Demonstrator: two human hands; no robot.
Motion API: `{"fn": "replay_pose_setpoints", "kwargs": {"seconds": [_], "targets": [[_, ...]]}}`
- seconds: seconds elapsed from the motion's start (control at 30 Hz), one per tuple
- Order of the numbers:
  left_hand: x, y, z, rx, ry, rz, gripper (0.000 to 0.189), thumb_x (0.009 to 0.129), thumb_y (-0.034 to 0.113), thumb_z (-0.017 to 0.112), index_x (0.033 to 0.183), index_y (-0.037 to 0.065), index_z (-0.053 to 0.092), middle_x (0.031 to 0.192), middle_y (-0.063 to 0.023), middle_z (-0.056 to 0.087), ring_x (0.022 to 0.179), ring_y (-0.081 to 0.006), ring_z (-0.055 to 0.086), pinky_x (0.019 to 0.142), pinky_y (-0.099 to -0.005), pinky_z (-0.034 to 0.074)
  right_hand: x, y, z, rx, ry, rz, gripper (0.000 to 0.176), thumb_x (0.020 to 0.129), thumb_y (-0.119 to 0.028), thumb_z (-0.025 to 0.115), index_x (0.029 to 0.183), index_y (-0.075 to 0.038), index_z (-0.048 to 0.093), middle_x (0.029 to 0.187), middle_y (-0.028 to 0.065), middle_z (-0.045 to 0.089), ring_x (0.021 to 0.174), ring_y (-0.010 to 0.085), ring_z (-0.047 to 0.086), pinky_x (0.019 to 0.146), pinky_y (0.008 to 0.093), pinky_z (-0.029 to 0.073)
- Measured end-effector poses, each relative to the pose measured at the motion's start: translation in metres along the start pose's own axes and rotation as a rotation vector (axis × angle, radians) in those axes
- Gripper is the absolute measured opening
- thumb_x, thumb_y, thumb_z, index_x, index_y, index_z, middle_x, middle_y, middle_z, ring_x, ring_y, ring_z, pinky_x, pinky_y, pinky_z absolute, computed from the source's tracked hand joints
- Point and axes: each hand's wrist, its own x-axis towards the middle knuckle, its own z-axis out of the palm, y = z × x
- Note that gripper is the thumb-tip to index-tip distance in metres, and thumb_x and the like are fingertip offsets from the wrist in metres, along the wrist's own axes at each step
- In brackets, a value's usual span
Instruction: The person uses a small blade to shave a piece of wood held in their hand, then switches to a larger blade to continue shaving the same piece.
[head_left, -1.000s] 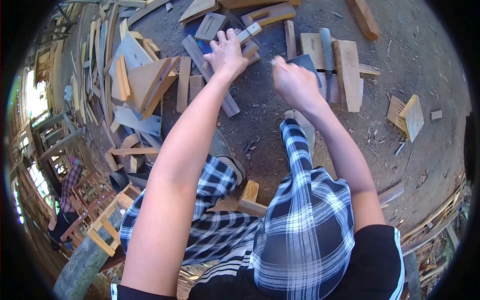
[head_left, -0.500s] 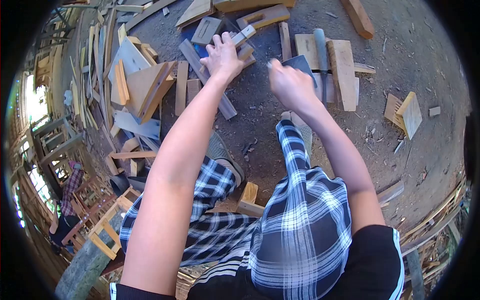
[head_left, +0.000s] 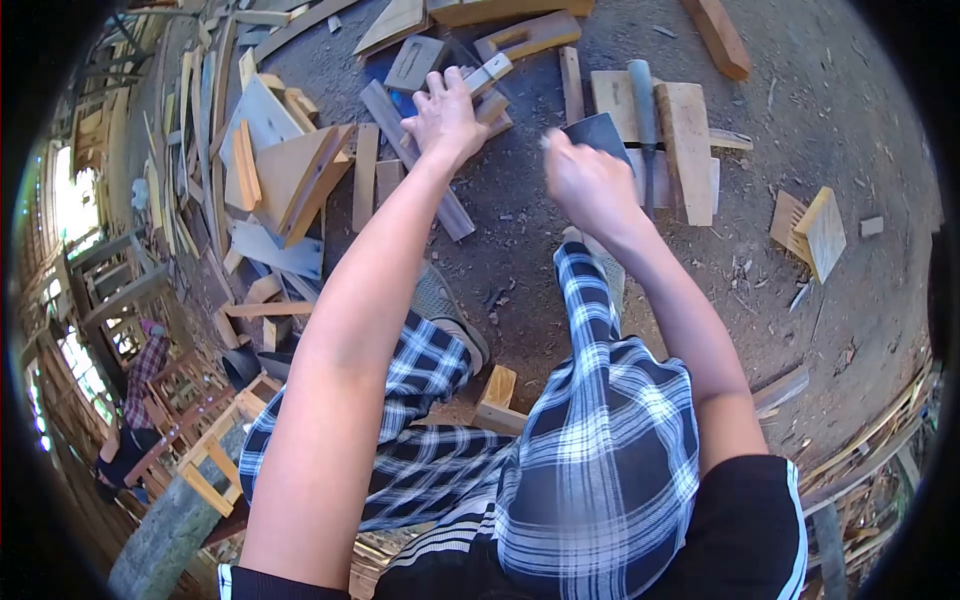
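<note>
My left hand point(head_left: 445, 118) presses down over a narrow wooden piece point(head_left: 490, 73), its fingers bent round it and its pale end sticking out past the fingertips. Under that hand lie crossed wooden pieces, with a long grooved strip point(head_left: 455, 215) slanting out toward me. To the right, my right hand point(head_left: 592, 185) is closed in a fist on a tool with a broad, dark flat blade point(head_left: 603, 137). Most of the tool's handle is hidden in the fist. Beside the blade lie a chisel point(head_left: 645, 110) with a grey handle and a thick wood block point(head_left: 685, 150).
A grey block with a slot point(head_left: 415, 62) and a slotted wooden piece point(head_left: 530, 35) lie beyond my left hand. Boards and offcuts point(head_left: 300, 180) pile up at left. A small comb-cut wood piece point(head_left: 820, 235) lies at right. Another person point(head_left: 140, 400) is at far left.
My right hand has shifted slightly right and toward me with the bladed tool. My left hand stays over the wooden piece.
</note>
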Motion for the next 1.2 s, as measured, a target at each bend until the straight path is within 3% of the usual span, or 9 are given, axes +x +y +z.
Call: {"fn": "replay_pose_setpoints", "kwargs": {"seconds": [0.1,0.2,0.4,0.6,0.7,0.77,0.93,1.07,1.2], "targets": [[0.001,-0.002,0.0,-0.012,-0.015,-0.036,0.084,0.068,0.024,0.085,0.137,0.013,0.039,0.134,-0.01,0.044,0.126,-0.0344,0.047,0.092,-0.0607,0.043,0.059,-0.01,0.015,0.006,0.098,-0.049,0.017,0.091,-0.012,0.043,0.093,0.0,0.056,0.08,0.0227,0.07,0.078,0.0383,0.071,0.068,0.0489,0.057],[0.002,-0.003,0.0,0.006,-0.03,-0.022,0.088,0.068,0.026,0.086,0.14,0.014,0.036,0.136,-0.0098,0.043,0.125,-0.0356,0.048,0.093,-0.061,0.045,0.054,-0.006,0.019,0.001,0.138,-0.057,0.017,0.091,-0.013,0.043,0.093,-0.001,0.055,0.078,0.0227,0.07,0.076,0.0384,0.071,0.066,0.0487,0.057],[-0.001,-0.003,0.001,0.014,-0.03,-0.02,0.085,0.069,0.027,0.085,0.139,0.014,0.037,0.135,-0.0106,0.044,0.126,-0.036,0.048,0.093,-0.0611,0.046,-0.038,0.004,-0.011,-0.028,-0.072,0.068,0.011,0.091,-0.011,0.045,0.09,-0.001,0.051,0.07,0.0221,0.068,0.066,0.039,0.07,0.058,0.0506,0.056],[0.001,-0.002,-0.001,0.027,-0.028,-0.03,0.087,0.068,0.026,0.086,0.139,0.014,0.037,0.134,-0.0094,0.044,0.125,-0.0352,0.048,0.092,-0.0609,0.046,0.053,-0.005,0.021,-0.009,0.131,-0.066,0.017,0.092,-0.012,0.043,0.094,0.0,0.055,0.08,0.0228,0.07,0.073,0.0378,0.071,0.063,0.0467,0.057],[-0.002,-0.004,0.001,0.014,-0.028,-0.021,0.085,0.068,0.026,0.085,0.137,0.014,0.037,0.134,-0.0099,0.045,0.125,-0.0357,0.048,0.092,-0.0615,0.046,0.064,-0.007,0.023,-0.023,0.136,-0.081,0.017,0.092,-0.013,0.043,0.093,-0.001,0.054,0.08,0.0226,0.07,0.073,0.0379,0.071,0.062,0.0472,0.057],[-0.001,0.0,-0.004,0.005,-0.013,-0.017,0.084,0.068,0.026,0.085,0.136,0.013,0.038,0.133,-0.0111,0.045,0.124,-0.0369,0.049,0.091,-0.0618,0.046,0.035,-0.002,0.019,0.023,0.172,-0.081,0.015,0.093,-0.013,0.044,0.092,-0.001,0.053,0.076,0.0227,0.069,0.071,0.0384,0.07,0.06,0.0486,0.056],[-0.001,-0.006,0.005,0.007,0.017,0.01,0.086,0.068,0.027,0.085,0.137,0.012,0.037,0.132,-0.0119,0.045,0.124,-0.0377,0.049,0.091,-0.0611,0.047,-0.035,0.004,-0.005,-0.039,-0.045,0.062,0.013,0.093,-0.011,0.044,0.091,-0.001,0.051,0.067,0.0223,0.067,0.065,0.0393,0.069,0.058,0.0511,0.056],[0.001,-0.002,0.0,0.014,-0.002,-0.004,0.088,0.068,0.028,0.085,0.139,0.012,0.037,0.133,-0.012,0.045,0.124,-0.0377,0.049,0.09,-0.0606,0.047,0.021,-0.005,0.006,-0.033,0.014,-0.008,0.016,0.092,-0.011,0.042,0.093,0.0,0.054,0.079,0.0246,0.069,0.074,0.039,0.071,0.065,0.0492,0.057],[0.003,-0.006,0.004,0.042,-0.014,0.005,0.088,0.066,0.027,0.086,0.138,0.012,0.037,0.133,-0.0117,0.045,0.124,-0.037,0.049,0.09,-0.0605,0.047,0.067,-0.01,0.02,-0.012,0.105,-0.062,0.017,0.091,-0.011,0.043,0.094,0.0,0.055,0.08,0.0241,0.069,0.076,0.0397,0.071,0.067,0.05,0.057]]}}
